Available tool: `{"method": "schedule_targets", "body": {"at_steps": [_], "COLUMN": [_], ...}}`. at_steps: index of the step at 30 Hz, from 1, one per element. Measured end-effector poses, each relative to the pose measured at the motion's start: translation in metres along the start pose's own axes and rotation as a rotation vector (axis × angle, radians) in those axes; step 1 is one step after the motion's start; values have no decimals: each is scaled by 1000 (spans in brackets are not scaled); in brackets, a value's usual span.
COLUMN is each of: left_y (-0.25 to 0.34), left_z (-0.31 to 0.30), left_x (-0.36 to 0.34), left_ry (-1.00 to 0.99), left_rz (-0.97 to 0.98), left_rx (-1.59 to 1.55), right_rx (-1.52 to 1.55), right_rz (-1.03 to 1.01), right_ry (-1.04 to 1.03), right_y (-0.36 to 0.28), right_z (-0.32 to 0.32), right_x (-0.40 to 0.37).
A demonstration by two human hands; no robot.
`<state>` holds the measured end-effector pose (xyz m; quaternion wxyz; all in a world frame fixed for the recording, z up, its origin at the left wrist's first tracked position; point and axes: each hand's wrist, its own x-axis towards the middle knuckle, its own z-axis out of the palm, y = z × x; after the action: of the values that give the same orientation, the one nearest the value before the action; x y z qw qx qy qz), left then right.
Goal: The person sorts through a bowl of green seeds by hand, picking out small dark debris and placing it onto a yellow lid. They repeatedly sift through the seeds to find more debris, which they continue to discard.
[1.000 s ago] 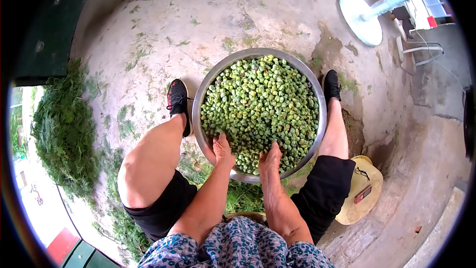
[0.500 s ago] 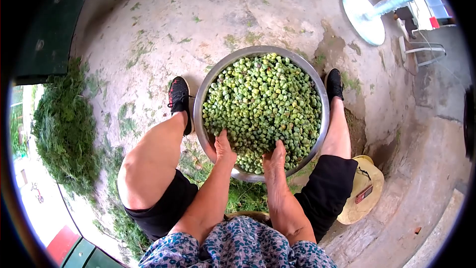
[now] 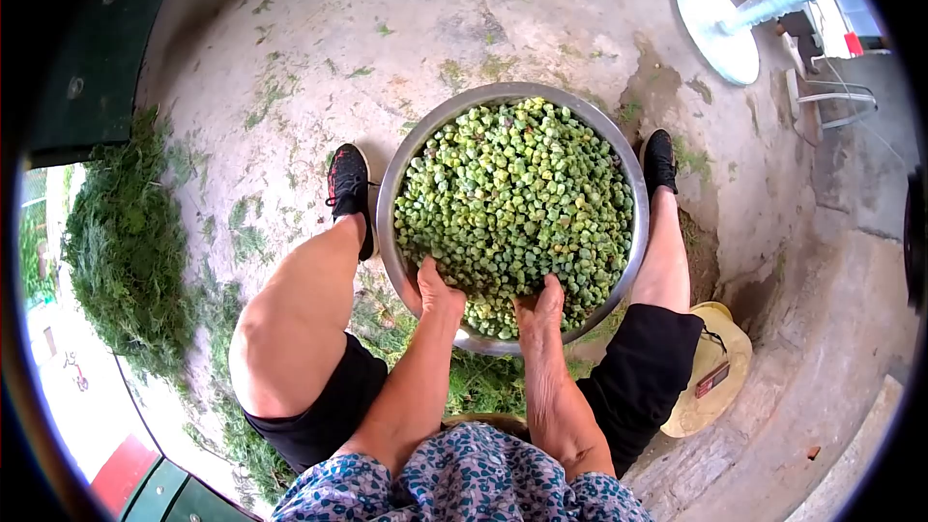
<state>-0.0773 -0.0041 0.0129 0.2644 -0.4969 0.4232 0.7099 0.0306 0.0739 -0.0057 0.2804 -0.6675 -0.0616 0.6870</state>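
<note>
A wide metal basin [image 3: 639, 208] sits between my legs, heaped with small green knobbly cones [image 3: 522, 193] like those of arborvitae. My left hand [image 3: 437, 288] is dug into the heap at its near left, close to the basin wall, thumb lying on top and pointing forward. Near the front middle, my right hand [image 3: 542, 303] is sunk into the cones in the same way with its thumb raised. The other fingers of both hands are hidden among the cones, so I cannot tell how they are curled.
A large pile of feathery green sprigs [image 3: 130, 251] lies to the left, with loose bits strewn over the concrete floor [image 3: 406, 19]. At my right lies a straw hat [image 3: 720, 367] with a small reddish object [image 3: 712, 380] on it. A white round-based stand [image 3: 720, 31] lies tipped at upper right.
The view has shifted slightly, and the basin's far and right rims appear a little farther out. Both hands stay in the cones at nearly the same place.
</note>
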Motion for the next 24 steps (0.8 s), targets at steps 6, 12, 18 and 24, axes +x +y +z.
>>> {"method": "schedule_targets", "body": {"at_steps": [6, 12, 18, 24], "left_y": [-5, -9, 4, 2], "left_z": [-7, -12, 3, -1], "left_x": [16, 26, 5, 10], "left_ry": [-80, -89, -24, -82], "left_rz": [-56, -25, -80, -115], "left_rx": [12, 90, 123, 102], "right_rx": [28, 113, 48, -3], "right_rz": [-27, 48, 103, 182], "right_ry": [-95, -175, -170, -80], "right_y": [1, -6, -9, -11], "right_z": [-2, -1, -4, -4], "right_x": [2, 3, 13, 17]}}
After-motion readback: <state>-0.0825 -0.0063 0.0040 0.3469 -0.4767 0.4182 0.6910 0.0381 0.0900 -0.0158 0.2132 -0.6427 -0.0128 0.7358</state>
